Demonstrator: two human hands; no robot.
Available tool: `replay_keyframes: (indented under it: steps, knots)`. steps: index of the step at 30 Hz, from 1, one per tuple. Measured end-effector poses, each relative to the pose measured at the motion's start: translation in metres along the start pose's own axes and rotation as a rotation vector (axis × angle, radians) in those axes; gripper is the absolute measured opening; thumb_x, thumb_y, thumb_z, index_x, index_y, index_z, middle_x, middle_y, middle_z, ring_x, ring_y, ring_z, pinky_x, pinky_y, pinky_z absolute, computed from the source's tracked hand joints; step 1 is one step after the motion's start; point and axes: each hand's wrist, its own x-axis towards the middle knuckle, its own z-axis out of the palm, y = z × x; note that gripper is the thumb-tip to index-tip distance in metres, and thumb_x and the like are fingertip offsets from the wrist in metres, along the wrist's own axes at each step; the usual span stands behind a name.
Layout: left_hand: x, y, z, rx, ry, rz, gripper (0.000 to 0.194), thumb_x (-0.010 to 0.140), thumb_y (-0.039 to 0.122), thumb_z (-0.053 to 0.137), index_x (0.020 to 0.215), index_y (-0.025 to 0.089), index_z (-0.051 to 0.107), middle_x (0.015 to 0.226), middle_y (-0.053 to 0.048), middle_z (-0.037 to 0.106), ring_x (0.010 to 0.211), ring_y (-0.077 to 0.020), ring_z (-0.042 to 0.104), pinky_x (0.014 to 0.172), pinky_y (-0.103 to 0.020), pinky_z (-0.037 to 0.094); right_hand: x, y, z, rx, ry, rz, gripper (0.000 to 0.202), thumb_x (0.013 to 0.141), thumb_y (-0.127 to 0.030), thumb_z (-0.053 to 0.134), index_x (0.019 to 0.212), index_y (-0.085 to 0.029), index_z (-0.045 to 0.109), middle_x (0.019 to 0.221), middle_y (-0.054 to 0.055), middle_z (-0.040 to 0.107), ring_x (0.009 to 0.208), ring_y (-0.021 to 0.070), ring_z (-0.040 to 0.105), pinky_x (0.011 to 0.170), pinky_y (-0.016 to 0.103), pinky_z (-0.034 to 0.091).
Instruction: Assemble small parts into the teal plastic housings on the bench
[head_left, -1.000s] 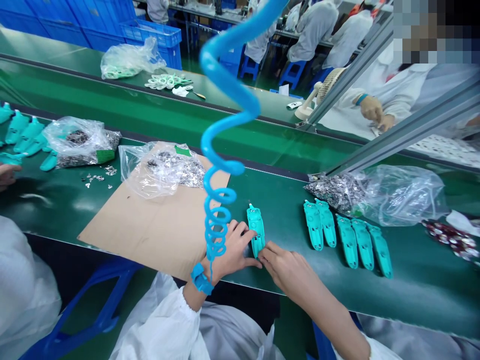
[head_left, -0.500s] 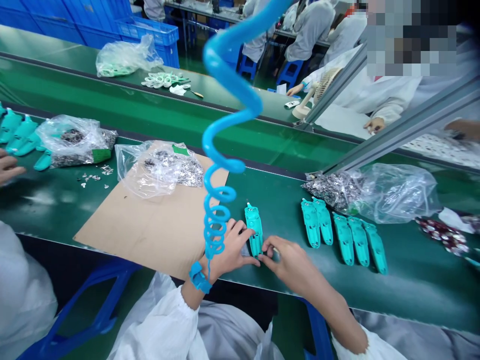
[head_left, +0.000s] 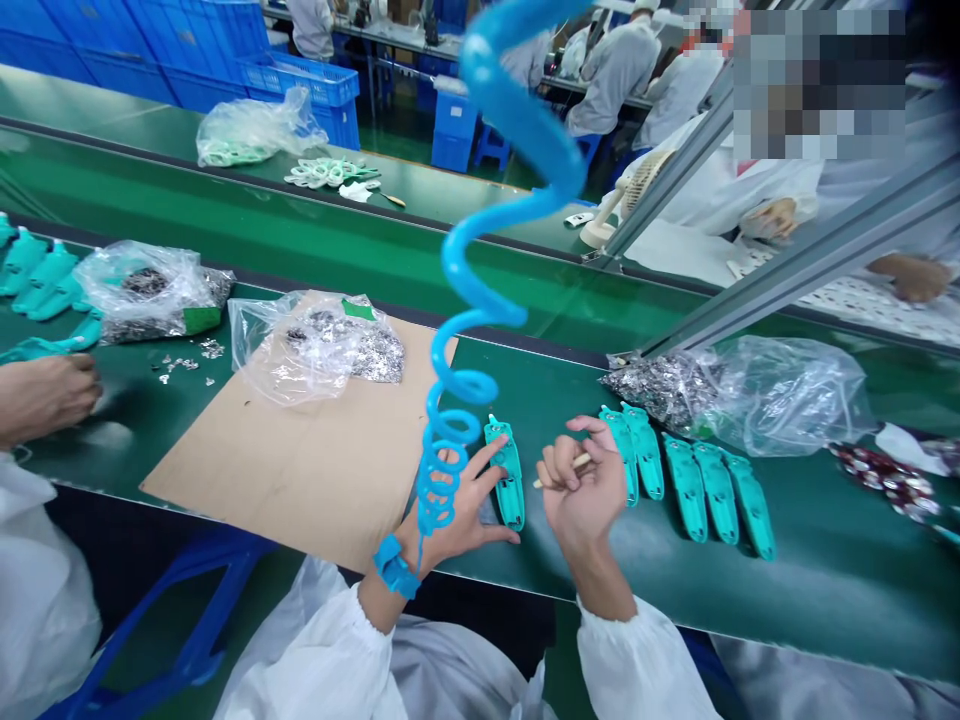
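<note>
A teal plastic shell [head_left: 508, 485] lies on the green work surface in front of me. My left hand [head_left: 454, 505] rests at its left side, fingers spread, with fingertips touching the shell. A blue band with a coiled blue cord is round my left wrist. Just right of the shell, my right hand [head_left: 583, 485] is raised with curled fingers round a thin pale stick [head_left: 581, 461]. Behind that hand stands a row of teal shells [head_left: 686, 490], partly covered by it.
Brown cardboard [head_left: 300, 470] lies to the left, bearing a clear bag of metal pieces [head_left: 367, 345]. Another such bag [head_left: 667, 385] lies behind the row, near dark red pieces [head_left: 885, 480]. A co-worker's hand [head_left: 52, 395] is at far left. The coiled cord [head_left: 480, 250] hangs centrally.
My right hand has lifted away from the shell and moved right, and the pale stick now shows in it. My left hand's fingers have spread slightly. The co-worker's hand at left reaches further in.
</note>
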Motion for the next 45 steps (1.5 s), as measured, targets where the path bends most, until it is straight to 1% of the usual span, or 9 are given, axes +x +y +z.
replay_keyframes:
  steps: [4,8,17,22,26,30,33,37,45]
  knots:
    - [0.002,0.001,0.0,-0.007,-0.014,0.0,0.068,0.067,0.069,0.074,0.116,0.025,0.058,0.151,-0.007,0.044,0.137,-0.0375,0.037,0.106,-0.058,0.038,0.002,0.021,0.0,0.005,-0.016,-0.017,0.008,0.083,-0.031,0.044,0.086,-0.024,0.045,0.041,-0.012,0.025,0.037,0.0082,0.014,0.039,0.019,0.02]
    - [0.002,0.0,0.002,-0.01,-0.003,0.002,0.068,0.067,0.07,0.074,0.117,0.026,0.059,0.147,-0.008,0.048,0.138,-0.0376,0.035,0.108,-0.059,0.037,0.003,0.031,-0.004,-0.03,-0.031,-0.04,0.009,0.083,-0.033,0.044,0.085,-0.024,0.044,0.041,-0.012,0.025,0.036,0.0081,0.014,0.039,0.018,0.02]
    - [0.001,0.0,0.003,-0.01,0.002,0.007,0.066,0.071,0.07,0.07,0.119,0.026,0.059,0.146,-0.007,0.048,0.137,-0.0384,0.035,0.107,-0.058,0.039,0.002,0.039,-0.002,-0.037,-0.037,-0.067,0.009,0.083,-0.032,0.045,0.083,-0.023,0.047,0.041,-0.011,0.026,0.036,0.0077,0.017,0.039,0.018,0.023]
    - [0.0,-0.001,0.004,-0.034,0.005,0.004,0.068,0.07,0.07,0.071,0.121,0.026,0.058,0.139,-0.009,0.051,0.135,-0.0377,0.037,0.105,-0.056,0.042,0.001,0.042,-0.002,-0.004,-0.042,-0.068,0.009,0.082,-0.029,0.048,0.081,-0.021,0.053,0.04,-0.011,0.028,0.037,0.0069,0.019,0.039,0.017,0.024]
    - [0.0,-0.001,0.005,-0.038,0.005,0.012,0.068,0.071,0.069,0.07,0.122,0.026,0.057,0.135,-0.009,0.053,0.134,-0.0376,0.039,0.104,-0.056,0.043,0.0,0.046,-0.005,-0.028,-0.069,-0.056,0.012,0.084,-0.028,0.048,0.082,-0.02,0.056,0.041,-0.01,0.03,0.038,0.0066,0.021,0.04,0.016,0.026]
    - [0.0,0.001,0.003,-0.036,0.015,0.022,0.064,0.073,0.067,0.071,0.119,0.024,0.058,0.137,-0.009,0.052,0.132,-0.0364,0.042,0.104,-0.055,0.044,0.001,0.051,-0.011,-0.06,-0.103,-0.044,0.014,0.086,-0.028,0.048,0.084,-0.019,0.058,0.043,-0.009,0.031,0.038,0.0064,0.02,0.04,0.016,0.024]
    - [0.0,0.001,0.002,-0.037,0.029,0.036,0.064,0.073,0.066,0.072,0.12,0.024,0.058,0.138,-0.008,0.053,0.132,-0.0351,0.044,0.106,-0.052,0.044,0.002,0.052,-0.013,-0.034,-0.094,-0.05,0.014,0.086,-0.028,0.047,0.08,-0.02,0.056,0.042,-0.01,0.028,0.038,0.0063,0.018,0.039,0.016,0.023]
    - [0.001,-0.003,0.004,-0.068,0.057,0.078,0.067,0.071,0.067,0.072,0.12,0.023,0.057,0.135,-0.008,0.055,0.137,-0.033,0.04,0.11,-0.05,0.042,0.002,0.053,-0.012,0.0,-0.087,-0.064,0.013,0.085,-0.027,0.046,0.074,-0.021,0.051,0.043,-0.01,0.024,0.038,0.0063,0.015,0.038,0.016,0.022]
    - [0.002,-0.007,0.01,-0.09,0.052,0.1,0.07,0.072,0.07,0.068,0.123,0.023,0.056,0.137,-0.009,0.054,0.14,-0.0327,0.037,0.112,-0.052,0.039,-0.001,0.058,-0.012,0.047,-0.111,-0.071,0.015,0.083,-0.02,0.044,0.068,-0.022,0.043,0.046,-0.01,0.017,0.039,0.0062,0.012,0.037,0.015,0.02]
